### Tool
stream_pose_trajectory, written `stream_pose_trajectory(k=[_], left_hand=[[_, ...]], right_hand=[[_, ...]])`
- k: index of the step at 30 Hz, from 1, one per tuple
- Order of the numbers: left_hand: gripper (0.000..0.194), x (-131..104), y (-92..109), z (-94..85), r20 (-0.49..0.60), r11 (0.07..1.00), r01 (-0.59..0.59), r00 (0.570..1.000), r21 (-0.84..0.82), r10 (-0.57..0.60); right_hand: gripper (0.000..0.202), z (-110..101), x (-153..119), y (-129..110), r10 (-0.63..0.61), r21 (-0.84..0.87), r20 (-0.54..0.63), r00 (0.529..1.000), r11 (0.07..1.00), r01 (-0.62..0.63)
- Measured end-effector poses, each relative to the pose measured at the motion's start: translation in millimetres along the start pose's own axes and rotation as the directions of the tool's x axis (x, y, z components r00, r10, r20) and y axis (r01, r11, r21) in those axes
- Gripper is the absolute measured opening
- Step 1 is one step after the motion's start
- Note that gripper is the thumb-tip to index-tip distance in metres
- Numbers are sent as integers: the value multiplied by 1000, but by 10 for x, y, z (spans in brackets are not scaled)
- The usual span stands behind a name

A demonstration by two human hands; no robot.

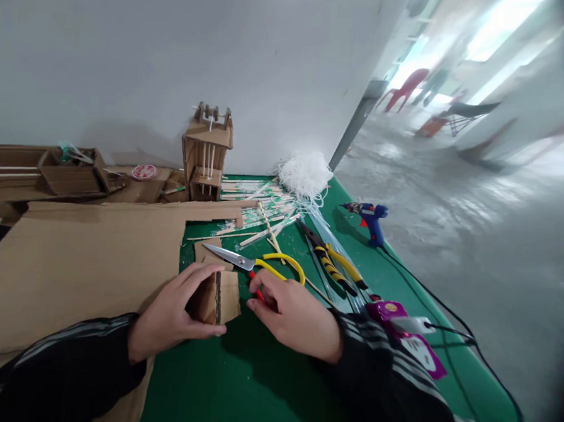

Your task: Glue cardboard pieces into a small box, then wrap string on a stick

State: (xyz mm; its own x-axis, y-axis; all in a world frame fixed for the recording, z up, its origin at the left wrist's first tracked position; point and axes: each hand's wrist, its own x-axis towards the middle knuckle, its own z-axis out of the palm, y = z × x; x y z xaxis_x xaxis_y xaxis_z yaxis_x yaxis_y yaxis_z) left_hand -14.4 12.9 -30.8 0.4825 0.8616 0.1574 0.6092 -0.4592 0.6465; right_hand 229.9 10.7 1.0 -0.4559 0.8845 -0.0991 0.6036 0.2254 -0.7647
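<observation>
My left hand is closed around a small cardboard box, thumb below and fingers above, with a flap facing right. Closed in a pinch, my right hand holds a slim red tool just right of the box. Most of that tool is hidden by the fingers, so its kind does not show. Scissors with yellow handles lie just beyond both hands, blades pointing left. Under them is a small cardboard scrap.
Yellow-and-black pliers, a blue glue gun and a purple-and-white power strip lie to the right. Wooden sticks and white string are at the back, beside a cardboard tower. A large cardboard sheet covers the left.
</observation>
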Motion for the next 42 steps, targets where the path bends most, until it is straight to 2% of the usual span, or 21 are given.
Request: stream_pose_trajectory(k=[2, 3, 4, 7, 9, 10, 12, 14, 16, 19, 22, 24, 25, 27, 29, 32, 34, 36, 39, 42], left_hand=[[70, -3, -5, 5, -4, 1000, -3, 1000, -8, 3], [70, -5, -10, 7, -4, 1000, -4, 1000, -12, 4], [70, -8, -14, 9, -3, 1000, -2, 1000, -14, 2], [69, -10, -24, 10, 4, 1000, -2, 1000, -18, 2], [70, -7, -25, 9, 2, 1000, -11, 1000, -18, 11], [70, -5, -25, 9, 0, 1000, -17, 1000, -17, 17], [70, 0, -21, 9, -3, 1000, -27, 1000, -13, 27], [70, 2, -18, 10, -5, 999, -33, 999, -10, 33], [70, 3, -19, 11, -6, 999, -36, 999, -3, 36], [71, 2, -29, 14, -12, 999, -42, 999, 5, 42], [72, 0, -39, 14, -13, 999, -42, 999, 15, 42], [71, -1, -37, 11, -5, 999, -43, 999, 18, 43], [71, -1, -32, 9, 0, 999, -45, 999, 15, 45], [71, -1, -19, 5, 3, 999, -43, 999, 5, 43], [71, -2, -7, 3, 8, 999, -37, 999, -4, 37], [71, -5, -2, 4, 15, 1000, -29, 999, -12, 29], [72, -7, -7, 5, 20, 1000, -26, 999, -18, 26], [72, -8, -15, 6, 23, 999, -27, 999, -23, 28], [72, -6, -27, 6, 28, 999, -39, 999, -22, 39], [73, -3, -33, 5, 35, 999, -36, 999, -16, 37]], right_hand=[[38, 20, 13, 7, 42, -295, -56, 998, 954, -56], [48, 31, 19, 14, 64, -385, -59, 996, 919, -82], [50, 43, 24, 22, 81, -449, -52, 995, 888, -96], [20, 75, 37, 45, 88, -534, -56, 995, 839, -104], [21, 84, 45, 59, 41, -461, -104, 994, 883, -85], [23, 83, 49, 65, 5, -371, -141, 990, 927, -57], [24, 74, 56, 76, -66, -98, -212, 975, 994, 46], [26, 63, 64, 82, -111, 228, -243, 964, 959, 168], [26, 59, 73, 79, -112, 528, -245, 963, 818, 229], [21, 68, 80, 61, -79, 845, -203, 976, 490, 215], [19, 70, 72, 57, -92, 973, -76, 993, 209, 94], [18, 58, 60, 70, -97, 992, 28, 995, 122, -16], [18, 49, 54, 77, -92, 992, 73, 993, 109, -62], [18, 32, 49, 85, -59, 980, 140, 988, 152, -129], [18, 25, 56, 81, 18, 950, 146, 989, 276, -145], [21, 42, 83, 62, 139, 814, 1, 990, 575, -81], [25, 63, 99, 52, 144, 646, -109, 983, 762, -40], [27, 74, 102, 46, 105, 453, -183, 977, 892, -11], [26, 47, 68, 32, -54, 120, -263, 963, 989, 89], [16, -34, -14, -5, -194, -184, -215, 957, 971, 156]])
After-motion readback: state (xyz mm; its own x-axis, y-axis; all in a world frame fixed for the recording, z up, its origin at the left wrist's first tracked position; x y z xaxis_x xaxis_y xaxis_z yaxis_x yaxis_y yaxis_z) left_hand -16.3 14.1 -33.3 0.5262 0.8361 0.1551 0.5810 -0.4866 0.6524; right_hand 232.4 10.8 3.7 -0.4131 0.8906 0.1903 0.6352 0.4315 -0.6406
